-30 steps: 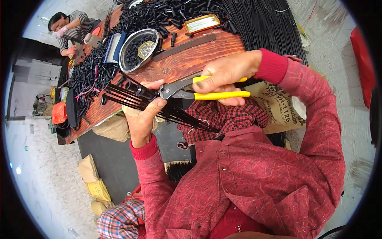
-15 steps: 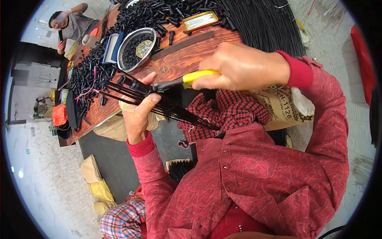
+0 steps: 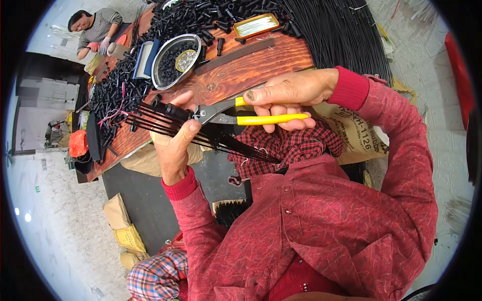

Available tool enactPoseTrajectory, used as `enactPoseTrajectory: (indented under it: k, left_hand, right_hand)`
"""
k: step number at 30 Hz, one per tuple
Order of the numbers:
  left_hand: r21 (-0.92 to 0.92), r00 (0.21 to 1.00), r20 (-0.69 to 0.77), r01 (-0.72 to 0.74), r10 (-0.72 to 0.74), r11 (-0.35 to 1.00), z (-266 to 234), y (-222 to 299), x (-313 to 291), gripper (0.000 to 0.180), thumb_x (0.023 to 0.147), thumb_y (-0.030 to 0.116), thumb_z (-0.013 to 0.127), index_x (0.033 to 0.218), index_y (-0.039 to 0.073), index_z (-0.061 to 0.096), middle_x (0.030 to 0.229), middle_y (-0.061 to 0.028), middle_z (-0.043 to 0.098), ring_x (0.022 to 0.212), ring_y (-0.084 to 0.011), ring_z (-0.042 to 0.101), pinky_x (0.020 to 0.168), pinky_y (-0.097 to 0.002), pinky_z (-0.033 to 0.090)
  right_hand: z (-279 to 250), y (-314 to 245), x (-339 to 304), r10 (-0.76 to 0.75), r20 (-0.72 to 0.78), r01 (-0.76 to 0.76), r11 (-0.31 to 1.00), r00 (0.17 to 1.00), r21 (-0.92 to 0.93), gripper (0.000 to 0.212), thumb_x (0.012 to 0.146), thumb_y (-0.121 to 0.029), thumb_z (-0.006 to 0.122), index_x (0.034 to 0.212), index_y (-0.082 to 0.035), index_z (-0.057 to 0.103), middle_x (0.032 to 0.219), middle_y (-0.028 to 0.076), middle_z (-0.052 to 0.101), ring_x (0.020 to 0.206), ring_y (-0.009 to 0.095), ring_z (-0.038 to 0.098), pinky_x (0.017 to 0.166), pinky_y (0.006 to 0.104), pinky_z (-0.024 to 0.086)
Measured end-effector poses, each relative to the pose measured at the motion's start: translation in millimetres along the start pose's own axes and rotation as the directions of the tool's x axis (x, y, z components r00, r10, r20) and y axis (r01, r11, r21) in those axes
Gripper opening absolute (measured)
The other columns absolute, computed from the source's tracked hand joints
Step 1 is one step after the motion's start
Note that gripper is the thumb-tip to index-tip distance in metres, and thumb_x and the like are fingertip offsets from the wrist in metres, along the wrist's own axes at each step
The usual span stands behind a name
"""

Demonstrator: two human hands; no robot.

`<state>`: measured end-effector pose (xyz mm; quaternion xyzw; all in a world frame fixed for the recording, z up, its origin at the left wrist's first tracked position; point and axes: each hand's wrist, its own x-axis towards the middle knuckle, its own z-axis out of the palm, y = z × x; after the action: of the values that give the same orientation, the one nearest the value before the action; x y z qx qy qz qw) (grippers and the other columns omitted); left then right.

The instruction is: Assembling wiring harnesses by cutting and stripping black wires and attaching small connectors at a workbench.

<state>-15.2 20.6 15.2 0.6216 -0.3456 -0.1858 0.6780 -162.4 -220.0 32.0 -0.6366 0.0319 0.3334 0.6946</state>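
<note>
My left hand is closed around an umbrella frame, a bundle of thin black ribs with a thick black tubular fitting at its upper end. The ribs fan out past my fingers on the left and run down to my lap on the right. In my right hand is a pair of pliers with yellow handles, spread apart. Their dark metal jaws reach the end of the black fitting beside my left thumb; whether they grip anything is too small to tell.
A wooden table carries heaps of black tubular parts, a metal bowl of small black pieces, a yellow-rimmed tray and long black rods. A printed sack stands right of my lap. Across the table sits another person.
The pliers' handles have spread apart and my right fingers have loosened around them. My right hand has turned and shifted slightly down. The other person's raised hand has come down.
</note>
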Motion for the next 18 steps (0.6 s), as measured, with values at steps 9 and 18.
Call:
enactPoseTrajectory:
  k: [9,18]
  left_hand:
    - [0.111,0.997,0.078,-0.007,-0.001,0.994,-6,14,-3,0.039,0.072,0.0,0.078,0.109,-0.003,0.065,0.1,-0.0063,0.065,0.088,-0.0129,0.059,0.082,-0.0276,0.047]
    - [0.118,0.997,0.073,-0.012,0.003,0.993,-2,8,0,0.043,0.072,0.0,0.079,0.112,-0.004,0.063,0.101,-0.0054,0.065,0.086,-0.0107,0.059,0.078,-0.0252,0.047]
  right_hand:
    - [-4,1,-2,-0.014,0.043,0.016,0.999,0.999,-0.04,0.075,0.092,-0.069,0.034,0.089,0.002,0.06,0.052,0.008,0.056,0.036,0.012,0.051,0.034,0.0226,0.039]
    - [-1,3,-3,-0.205,-0.128,0.163,0.946,0.97,-0.281,0.053,0.087,-0.047,0.065,0.108,0.001,0.057,0.065,0.008,0.06,0.053,0.013,0.059,0.048,0.0244,0.047]
